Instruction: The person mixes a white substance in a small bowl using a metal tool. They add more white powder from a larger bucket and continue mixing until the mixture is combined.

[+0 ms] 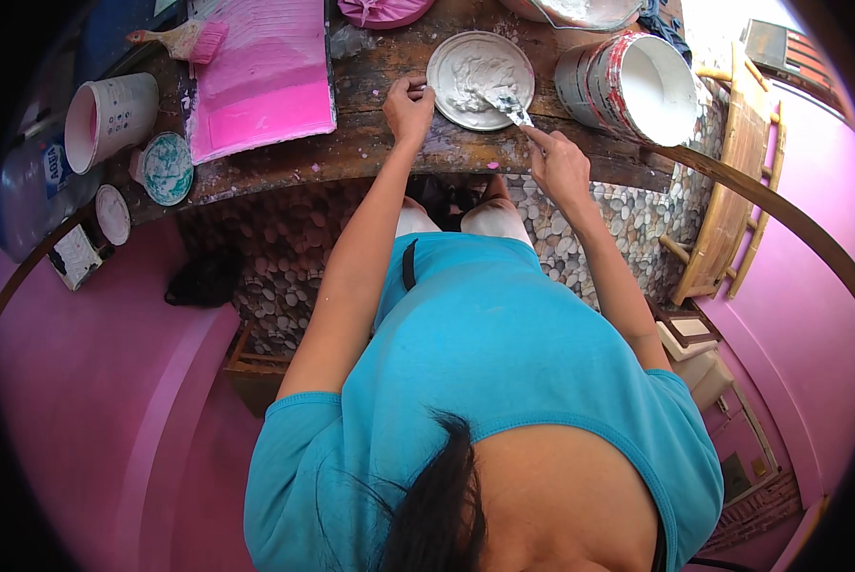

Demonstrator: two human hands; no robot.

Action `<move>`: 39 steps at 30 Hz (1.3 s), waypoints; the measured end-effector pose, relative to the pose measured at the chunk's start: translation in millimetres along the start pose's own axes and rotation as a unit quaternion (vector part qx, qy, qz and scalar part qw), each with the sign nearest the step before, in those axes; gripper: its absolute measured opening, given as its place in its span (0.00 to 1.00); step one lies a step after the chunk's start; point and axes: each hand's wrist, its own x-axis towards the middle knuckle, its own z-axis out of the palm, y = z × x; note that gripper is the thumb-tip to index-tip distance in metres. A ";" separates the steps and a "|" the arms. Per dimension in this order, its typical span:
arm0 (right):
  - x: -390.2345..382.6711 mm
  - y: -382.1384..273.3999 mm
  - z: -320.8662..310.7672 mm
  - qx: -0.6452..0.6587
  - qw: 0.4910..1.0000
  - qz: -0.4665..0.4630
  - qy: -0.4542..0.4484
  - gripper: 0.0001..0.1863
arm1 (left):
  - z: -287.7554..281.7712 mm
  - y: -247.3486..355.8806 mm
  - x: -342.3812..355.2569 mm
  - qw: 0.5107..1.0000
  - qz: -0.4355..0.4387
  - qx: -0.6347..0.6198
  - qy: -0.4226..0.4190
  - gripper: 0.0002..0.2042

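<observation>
A round white lid lies on the wooden table with thick white paste spread over it. My right hand is closed around the handle of a paste-smeared, spoon-like tool, its index finger stretched along it. The tool's head rests in the paste; its exact shape is hidden by the coating. At the lid's left rim is my left hand, fingers curled and the thumb and index fingertips pinched at the edge.
A pink paint tray with a pink-tipped brush stands left. Beside it are a white bucket and a green-smeared lid. A white-filled paint bucket stands right. The table's near edge faces me; a bamboo bench is far right.
</observation>
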 end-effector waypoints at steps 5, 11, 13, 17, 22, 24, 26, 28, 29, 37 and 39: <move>10.2 -0.5 7.8 0.032 0.998 0.023 0.052 0.16 | 1.1 1.7 3.0 1.000 -0.003 0.014 -0.011 0.13; 19.9 -16.3 5.9 0.214 0.973 0.076 -0.036 0.15 | 0.1 -3.4 4.0 1.000 -0.009 0.009 -0.019 0.13; 17.3 -16.3 -1.1 0.203 0.977 0.066 -0.019 0.15 | -0.3 -2.0 2.7 1.000 0.000 0.002 -0.017 0.13; 5.6 -8.4 -14.9 0.059 0.998 0.018 0.015 0.14 | -1.3 -1.6 2.0 1.000 0.017 -0.009 -0.015 0.12; -9.0 5.7 -25.1 -0.059 0.996 -0.060 -0.009 0.17 | -1.7 -3.5 0.4 1.000 0.021 -0.009 -0.009 0.11; -6.5 9.6 -28.0 -0.099 0.988 -0.122 -0.006 0.22 | -1.1 -4.0 0.0 0.999 0.028 -0.022 0.000 0.11; 1.4 13.0 -25.1 -0.098 0.985 -0.144 -0.011 0.21 | -1.1 -2.4 -0.5 0.999 0.022 -0.025 -0.002 0.11; 11.7 19.5 -15.2 -0.098 0.982 -0.162 -0.012 0.20 | 0.4 -1.0 -1.0 0.999 0.027 -0.021 0.002 0.10; 17.2 23.1 -5.1 -0.102 0.985 -0.137 -0.019 0.19 | 1.0 0.3 -1.5 0.999 0.031 -0.016 0.008 0.09; 11.6 58.1 16.9 0.005 0.993 -0.109 -0.039 0.22 | -0.4 4.6 -2.4 0.999 0.021 0.021 -0.013 0.12; 3.9 72.4 25.5 0.017 0.989 -0.143 0.015 0.26 | 0.6 5.9 -5.2 1.000 0.022 -0.006 -0.022 0.12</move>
